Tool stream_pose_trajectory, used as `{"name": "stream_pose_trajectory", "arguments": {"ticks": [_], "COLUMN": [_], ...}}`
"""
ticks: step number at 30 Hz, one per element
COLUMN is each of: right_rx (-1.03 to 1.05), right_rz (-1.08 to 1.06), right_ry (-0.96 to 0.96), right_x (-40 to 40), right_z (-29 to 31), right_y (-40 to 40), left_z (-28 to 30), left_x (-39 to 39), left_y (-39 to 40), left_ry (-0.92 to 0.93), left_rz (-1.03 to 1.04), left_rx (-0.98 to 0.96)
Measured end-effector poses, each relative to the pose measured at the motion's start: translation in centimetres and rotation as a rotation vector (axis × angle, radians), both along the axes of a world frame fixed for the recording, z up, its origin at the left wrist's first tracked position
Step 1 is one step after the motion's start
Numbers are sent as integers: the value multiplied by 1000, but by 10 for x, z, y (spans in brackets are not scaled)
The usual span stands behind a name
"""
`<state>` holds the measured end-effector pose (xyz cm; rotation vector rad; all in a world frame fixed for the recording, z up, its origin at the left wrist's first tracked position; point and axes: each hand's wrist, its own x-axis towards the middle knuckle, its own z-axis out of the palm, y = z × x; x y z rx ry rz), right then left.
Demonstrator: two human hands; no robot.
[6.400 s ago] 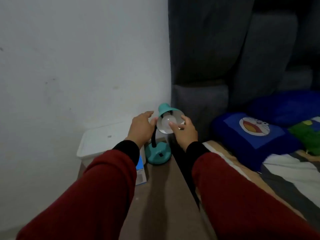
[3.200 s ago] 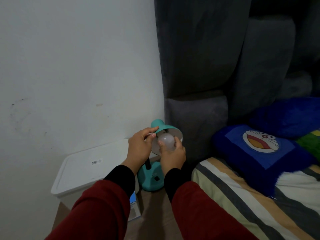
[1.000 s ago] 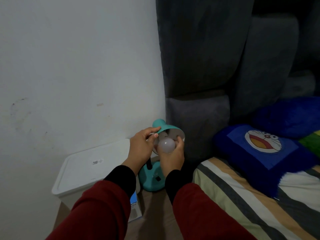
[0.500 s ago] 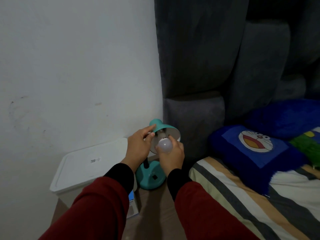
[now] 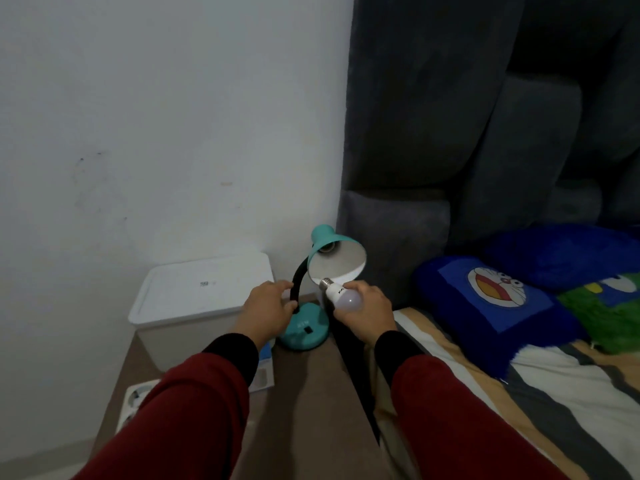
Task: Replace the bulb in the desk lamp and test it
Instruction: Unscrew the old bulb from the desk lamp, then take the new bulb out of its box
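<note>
Below the lamp (image 5: 322, 271), right-hand fingers (image 5: 372, 299) grip the bulb (image 5: 341, 296).

We count one teal desk lamp (image 5: 304, 332), one white bulb (image 5: 343, 295), one lidded white storage box (image 5: 194, 306), two hands, left (image 5: 268, 308) and right (image 5: 369, 311), and two blue cartoon-cat pillows (image 5: 491, 299) (image 5: 568, 258).
</note>
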<state>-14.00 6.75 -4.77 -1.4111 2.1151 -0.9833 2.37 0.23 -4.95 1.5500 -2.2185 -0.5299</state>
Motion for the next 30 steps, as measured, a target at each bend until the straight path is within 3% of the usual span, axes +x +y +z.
{"name": "stream_pose_trajectory", "arguments": {"ticks": [4,12,21,30], "right_rx": [75,234,331,315], "right_rz": [82,305,341,224], "right_ry": [100,210,215,100], "right_x": [6,30,60,70], "right_z": [-4,-34,-99,-130], "right_y": [5,-3,-21,-26], "left_z": [-24,-77,-105,-121], "left_x": [25,64,78,82], "left_y": [11,16,14,13], "left_ry": [-107,-142,72,183], "left_rz": [17,123,113,122], "left_rx": [46,130,51,30]}}
